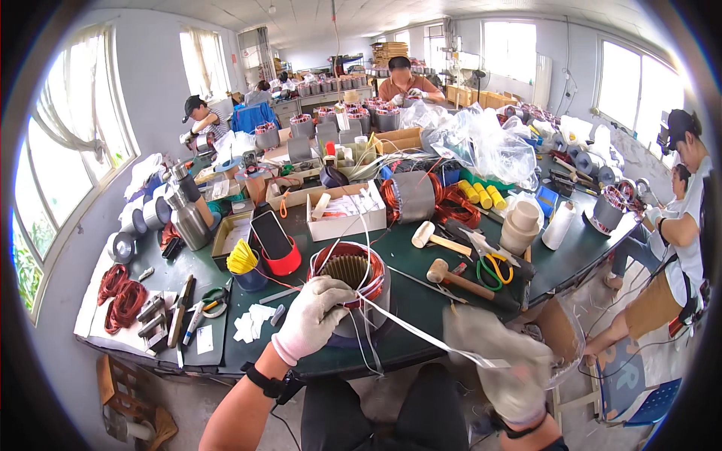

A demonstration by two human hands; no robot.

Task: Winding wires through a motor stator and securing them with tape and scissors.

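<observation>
A motor stator (381,289) stands upright on the table in front of me, with reddish copper windings around its top and a yellowish slotted bore. White lacing cord (421,336) loops over the winding and runs in a straight line down to the right. My left hand (314,314), in a white glove, is closed on the left side of the stator's winding; its fingertips press near the cord. Smeared by motion, my gloved right hand (508,368) is off the table's front edge at the cord's far end. Loose cord ends hang down the stator's front.
Behind the stator are a phone (272,234) on a red holder, a box of white slips (347,213) and another wound stator (412,197). Mallets (459,278) and scissors (492,270) lie to the right. Copper coils (124,301) lie left. Co-workers (684,218) sit around.
</observation>
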